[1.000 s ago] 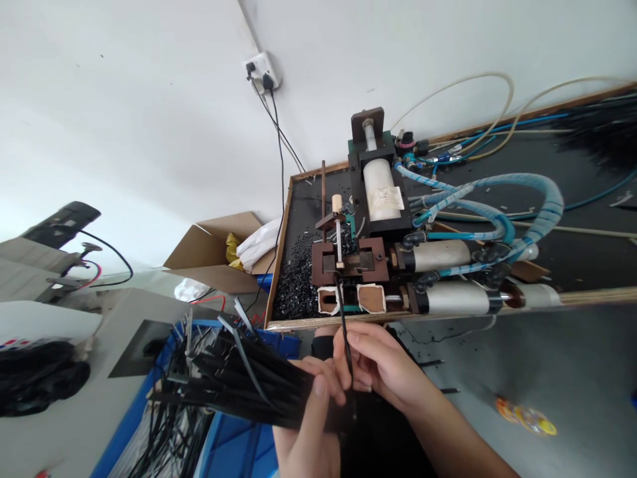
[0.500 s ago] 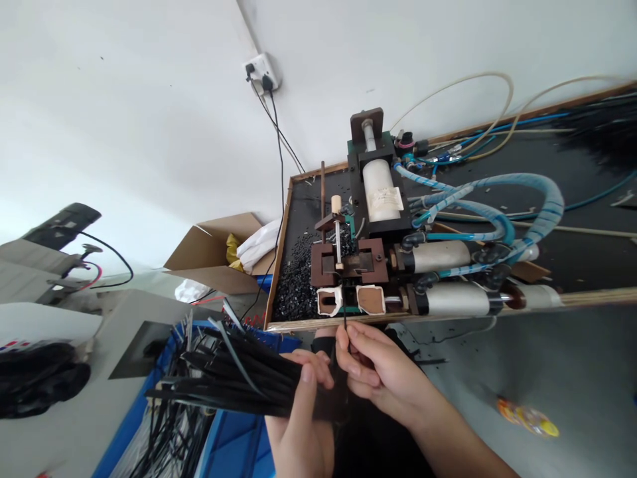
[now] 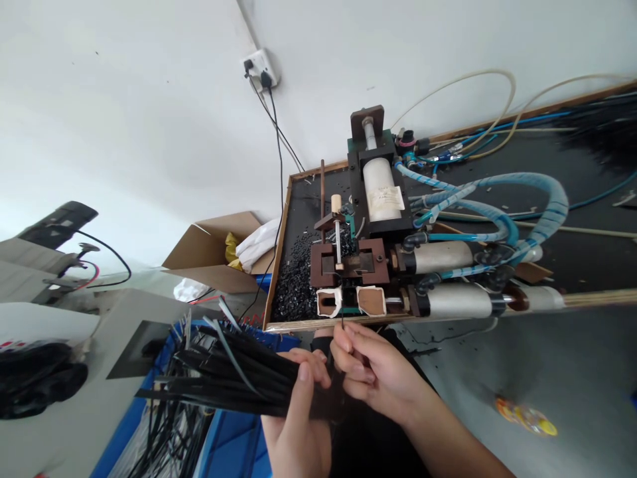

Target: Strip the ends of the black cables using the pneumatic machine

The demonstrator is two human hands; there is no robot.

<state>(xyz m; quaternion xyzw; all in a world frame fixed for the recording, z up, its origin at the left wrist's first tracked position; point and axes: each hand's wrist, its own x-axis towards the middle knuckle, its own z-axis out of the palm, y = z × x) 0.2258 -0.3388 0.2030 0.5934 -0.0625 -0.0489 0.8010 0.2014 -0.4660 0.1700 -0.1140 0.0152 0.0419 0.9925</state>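
Note:
My left hand (image 3: 301,405) is closed round a bundle of flat black strips (image 3: 239,372), with a grey strip lying along its top. The bundle fans out to the left. Between thumb and fingers, my right hand (image 3: 371,365) pinches one thin black strip (image 3: 342,309). This strip runs away from me, between two white-edged brown pads (image 3: 371,301) at the table's front edge, toward the brown metal jaws (image 3: 373,261) of a pneumatic press. The strip's far end is too small to make out clearly.
Small black offcuts (image 3: 291,285) lie heaped left of the press. A white cylinder (image 3: 381,189), metal cylinders (image 3: 458,295) and blue hoses (image 3: 542,199) take up the right side. Below left stands a blue crate (image 3: 233,441) with more strips; behind it is a cardboard box (image 3: 213,249).
My right hand has shifted very slightly left with the strip. The left hand and its bundle have also moved a little left. The press looks the same.

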